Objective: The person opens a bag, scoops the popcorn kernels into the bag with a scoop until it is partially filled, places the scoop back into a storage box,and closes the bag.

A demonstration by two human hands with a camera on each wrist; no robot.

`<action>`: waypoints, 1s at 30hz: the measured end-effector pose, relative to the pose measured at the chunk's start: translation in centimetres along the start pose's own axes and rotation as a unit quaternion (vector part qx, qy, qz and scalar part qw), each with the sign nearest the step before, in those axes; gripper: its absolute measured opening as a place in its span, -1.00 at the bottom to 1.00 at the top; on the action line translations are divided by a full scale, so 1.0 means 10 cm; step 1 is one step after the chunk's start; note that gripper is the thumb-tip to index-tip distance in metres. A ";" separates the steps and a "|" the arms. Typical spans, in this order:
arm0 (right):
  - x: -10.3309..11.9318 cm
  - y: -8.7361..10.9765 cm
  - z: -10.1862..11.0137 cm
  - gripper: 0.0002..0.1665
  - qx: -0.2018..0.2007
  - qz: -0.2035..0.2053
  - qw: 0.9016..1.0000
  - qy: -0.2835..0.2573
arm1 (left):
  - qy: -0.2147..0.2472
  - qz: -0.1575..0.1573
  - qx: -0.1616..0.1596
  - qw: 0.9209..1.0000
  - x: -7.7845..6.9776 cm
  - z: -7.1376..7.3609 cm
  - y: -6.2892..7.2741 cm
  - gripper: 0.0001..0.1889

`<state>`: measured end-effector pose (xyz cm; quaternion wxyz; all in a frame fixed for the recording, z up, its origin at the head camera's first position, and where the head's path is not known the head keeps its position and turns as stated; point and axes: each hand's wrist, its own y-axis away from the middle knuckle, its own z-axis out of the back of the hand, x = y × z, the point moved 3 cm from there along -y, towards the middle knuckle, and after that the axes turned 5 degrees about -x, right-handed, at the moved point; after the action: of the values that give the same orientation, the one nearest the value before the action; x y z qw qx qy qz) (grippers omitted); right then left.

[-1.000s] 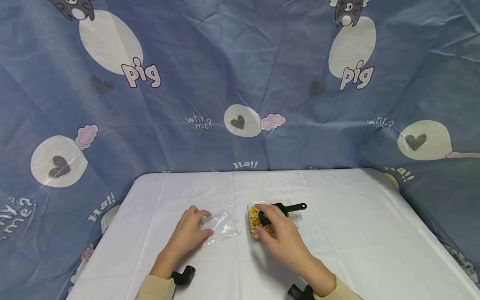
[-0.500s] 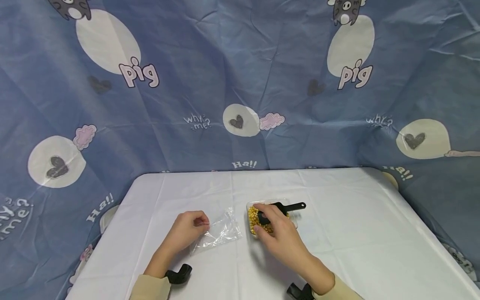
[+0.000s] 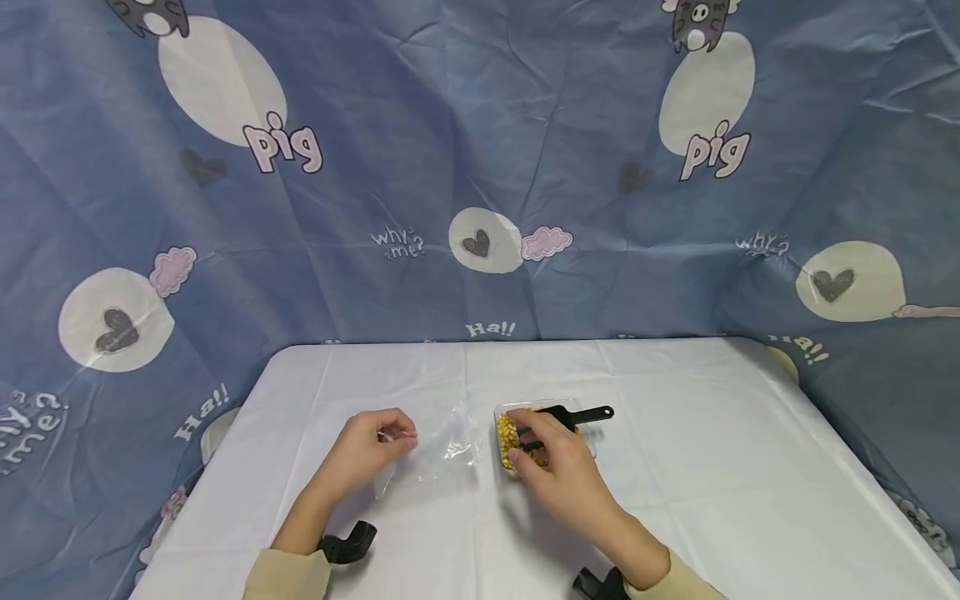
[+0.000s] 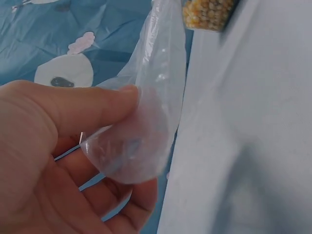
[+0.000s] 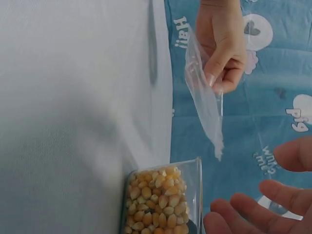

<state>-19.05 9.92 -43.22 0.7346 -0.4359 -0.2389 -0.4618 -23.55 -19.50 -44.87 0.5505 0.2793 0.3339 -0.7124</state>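
Observation:
My left hand [image 3: 367, 450] pinches the edge of a clear plastic bag [image 3: 450, 442] between thumb and fingers. In the left wrist view the bag [image 4: 163, 73] hangs thin and see-through, with fingers showing behind it. A clear plastic box [image 3: 558, 402] of dried corn kernels [image 3: 507, 433] stands to the right of the bag. A black scoop [image 3: 592, 414] lies in the box, its handle sticking out over the right side. My right hand [image 3: 558, 467] hovers over the box's near side, fingers loosely spread; the right wrist view shows nothing between those fingers [image 5: 258, 209].
A white cloth covers the table [image 3: 712, 467]. Behind and around it hangs a blue printed curtain [image 3: 405, 150]. Black camera mounts [image 3: 348, 543] sit at both wrists, below the beige sleeves [image 3: 288, 575].
My left hand has closed from a spread pose onto the bag's edge and drawn it slightly left and up, so the bag lifts. The right hand and the scoop have stayed put.

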 end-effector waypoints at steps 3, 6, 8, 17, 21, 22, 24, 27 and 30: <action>0.00 -0.01 -0.01 -0.48 0.005 -0.012 0.999 -0.031 | 0.005 0.004 -0.006 1.000 -0.05 0.02 0.01 -0.91; 0.01 -0.01 0.01 -0.50 0.001 -0.023 0.999 -0.045 | 0.014 -0.001 -0.008 1.000 -0.11 0.04 0.02 -0.90; 0.01 -0.01 0.01 -0.51 -0.005 -0.030 0.999 -0.042 | 0.025 -0.007 -0.012 1.000 -0.16 0.05 0.03 -0.90; 0.10 -0.20 -0.06 -0.70 -0.001 -0.084 0.994 -0.068 | 0.051 -0.032 -0.036 0.998 -0.29 0.10 0.06 -0.89; 0.22 -0.27 -0.07 -0.75 0.000 -0.120 0.985 -0.127 | 0.055 -0.034 -0.039 0.997 -0.34 0.10 0.07 -0.92; 0.23 -0.28 -0.08 -0.77 -0.003 -0.129 0.982 -0.137 | 0.055 -0.032 -0.041 0.997 -0.35 0.10 0.07 -0.92; 0.26 -0.30 -0.10 -0.81 -0.009 -0.144 0.977 -0.159 | 0.056 -0.031 -0.043 0.997 -0.36 0.11 0.07 -0.93; 0.23 -0.32 -0.13 -0.86 -0.011 -0.163 0.970 -0.178 | 0.059 -0.032 -0.047 0.997 -0.38 0.12 0.08 -0.94; 0.19 -0.32 -0.16 -0.82 -0.004 -0.180 0.964 -0.194 | 0.063 -0.034 -0.048 0.996 -0.39 0.11 0.09 -0.94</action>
<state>-21.04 7.06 -41.21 0.5769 -0.4701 -0.4495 -0.4941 -21.81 -18.20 -41.36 0.5167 0.2857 0.4107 -0.6948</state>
